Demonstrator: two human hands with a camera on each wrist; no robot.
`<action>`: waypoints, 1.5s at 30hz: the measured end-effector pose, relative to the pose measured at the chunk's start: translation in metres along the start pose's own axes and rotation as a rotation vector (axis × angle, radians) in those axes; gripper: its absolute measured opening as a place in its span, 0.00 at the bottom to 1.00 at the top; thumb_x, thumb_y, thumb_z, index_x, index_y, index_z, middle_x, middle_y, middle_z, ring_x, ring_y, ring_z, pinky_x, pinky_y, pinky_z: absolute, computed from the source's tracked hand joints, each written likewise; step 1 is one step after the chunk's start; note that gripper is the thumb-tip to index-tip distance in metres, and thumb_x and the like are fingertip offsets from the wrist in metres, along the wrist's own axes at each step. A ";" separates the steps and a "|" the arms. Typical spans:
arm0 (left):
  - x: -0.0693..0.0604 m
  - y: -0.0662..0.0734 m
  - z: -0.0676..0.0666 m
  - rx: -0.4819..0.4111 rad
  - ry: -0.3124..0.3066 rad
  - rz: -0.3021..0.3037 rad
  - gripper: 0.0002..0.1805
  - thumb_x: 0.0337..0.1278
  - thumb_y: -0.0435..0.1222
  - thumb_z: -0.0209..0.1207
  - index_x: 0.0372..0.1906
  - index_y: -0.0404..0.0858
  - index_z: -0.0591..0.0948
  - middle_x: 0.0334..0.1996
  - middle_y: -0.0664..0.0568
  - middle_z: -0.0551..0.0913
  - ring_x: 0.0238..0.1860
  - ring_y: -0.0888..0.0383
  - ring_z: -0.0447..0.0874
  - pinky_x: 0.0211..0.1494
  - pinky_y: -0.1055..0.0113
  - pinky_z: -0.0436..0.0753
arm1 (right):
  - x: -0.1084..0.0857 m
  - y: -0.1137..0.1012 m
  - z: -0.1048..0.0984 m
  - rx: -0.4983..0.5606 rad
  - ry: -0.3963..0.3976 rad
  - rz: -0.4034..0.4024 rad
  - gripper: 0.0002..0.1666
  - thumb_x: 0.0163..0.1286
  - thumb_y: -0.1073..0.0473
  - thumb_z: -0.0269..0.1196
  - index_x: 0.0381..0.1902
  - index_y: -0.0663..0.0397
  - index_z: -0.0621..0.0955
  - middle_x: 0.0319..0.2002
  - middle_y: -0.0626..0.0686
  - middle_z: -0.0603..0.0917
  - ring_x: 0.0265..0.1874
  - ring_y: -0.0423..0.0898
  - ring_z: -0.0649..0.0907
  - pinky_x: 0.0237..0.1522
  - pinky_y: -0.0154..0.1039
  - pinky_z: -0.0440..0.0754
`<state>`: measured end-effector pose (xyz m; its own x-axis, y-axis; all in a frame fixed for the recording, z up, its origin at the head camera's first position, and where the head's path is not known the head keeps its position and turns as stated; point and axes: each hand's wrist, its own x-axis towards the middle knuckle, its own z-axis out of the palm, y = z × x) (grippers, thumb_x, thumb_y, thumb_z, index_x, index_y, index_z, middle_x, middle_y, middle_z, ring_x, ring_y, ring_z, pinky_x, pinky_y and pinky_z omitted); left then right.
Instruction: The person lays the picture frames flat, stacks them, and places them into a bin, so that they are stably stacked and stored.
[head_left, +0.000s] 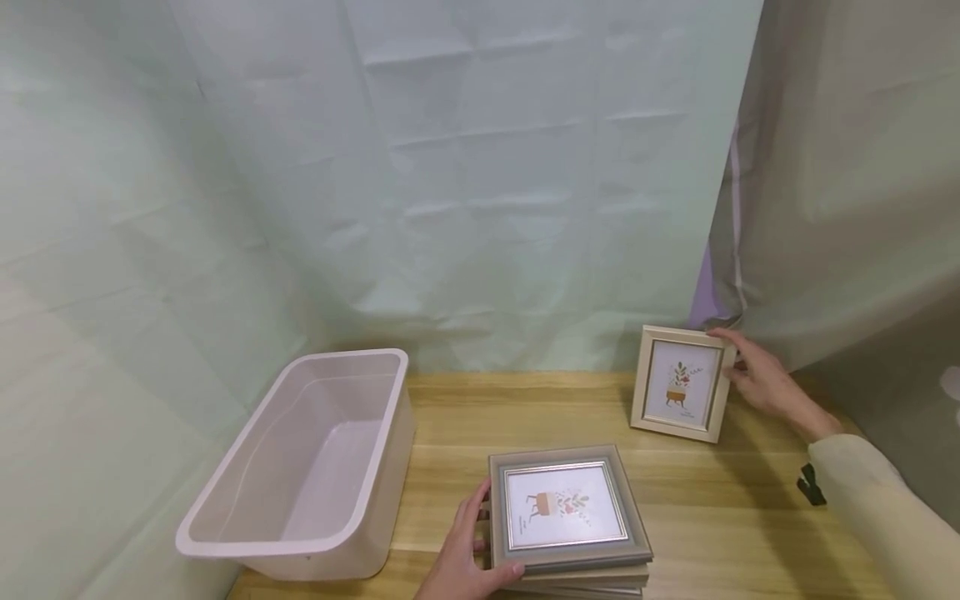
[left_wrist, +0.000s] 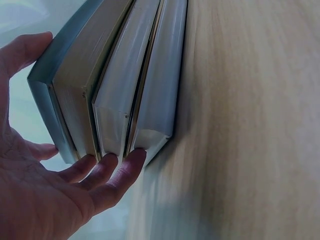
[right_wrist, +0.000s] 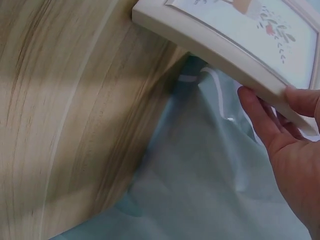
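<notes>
At the back right, a cream picture frame (head_left: 683, 383) with a potted-plant print stands tilted back a little on the table. My right hand (head_left: 770, 385) pinches its right edge; the right wrist view shows the thumb in front and the fingers (right_wrist: 262, 117) behind. Near the front, several picture frames lie stacked, a grey picture frame (head_left: 566, 554) on top with its print turned sideways. My left hand (head_left: 461, 558) rests against the stack's left side, the thumb by the near corner. In the left wrist view its fingertips (left_wrist: 135, 157) touch the side edges of the stacked frames.
On the left stands a pale plastic bin (head_left: 378, 517) with nothing visible inside. Pale green cloth (head_left: 480, 183) hangs behind the wooden table (head_left: 487, 408), and a darker grey cloth (head_left: 847, 183) hangs on the right. A small black object (head_left: 811, 486) shows beside the right sleeve.
</notes>
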<state>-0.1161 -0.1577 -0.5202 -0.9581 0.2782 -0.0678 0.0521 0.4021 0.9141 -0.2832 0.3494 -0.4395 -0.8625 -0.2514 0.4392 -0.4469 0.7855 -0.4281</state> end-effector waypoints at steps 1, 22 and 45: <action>0.000 0.001 0.000 0.003 -0.001 -0.002 0.66 0.52 0.52 0.79 0.90 0.43 0.51 0.81 0.37 0.64 0.74 0.38 0.71 0.60 0.57 0.83 | 0.000 0.001 0.000 0.003 0.001 0.000 0.39 0.68 0.81 0.64 0.76 0.65 0.69 0.64 0.82 0.76 0.42 0.67 0.87 0.38 0.36 0.81; 0.003 0.002 0.004 0.011 -0.016 -0.032 0.65 0.54 0.54 0.78 0.90 0.47 0.51 0.83 0.39 0.63 0.74 0.39 0.71 0.60 0.56 0.83 | -0.018 -0.008 -0.005 0.101 0.136 0.097 0.37 0.69 0.79 0.65 0.75 0.64 0.73 0.63 0.83 0.78 0.41 0.72 0.89 0.36 0.22 0.78; 0.000 0.004 0.008 0.010 -0.038 -0.028 0.66 0.54 0.52 0.78 0.90 0.47 0.49 0.83 0.37 0.61 0.71 0.40 0.74 0.60 0.53 0.84 | -0.066 -0.079 -0.006 0.570 0.365 0.347 0.43 0.74 0.76 0.65 0.83 0.48 0.70 0.48 0.32 0.81 0.40 0.22 0.88 0.38 0.25 0.90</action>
<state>-0.1133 -0.1494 -0.5191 -0.9477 0.3001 -0.1087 0.0285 0.4188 0.9076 -0.1896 0.3073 -0.4296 -0.8870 0.2377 0.3959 -0.3032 0.3469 -0.8875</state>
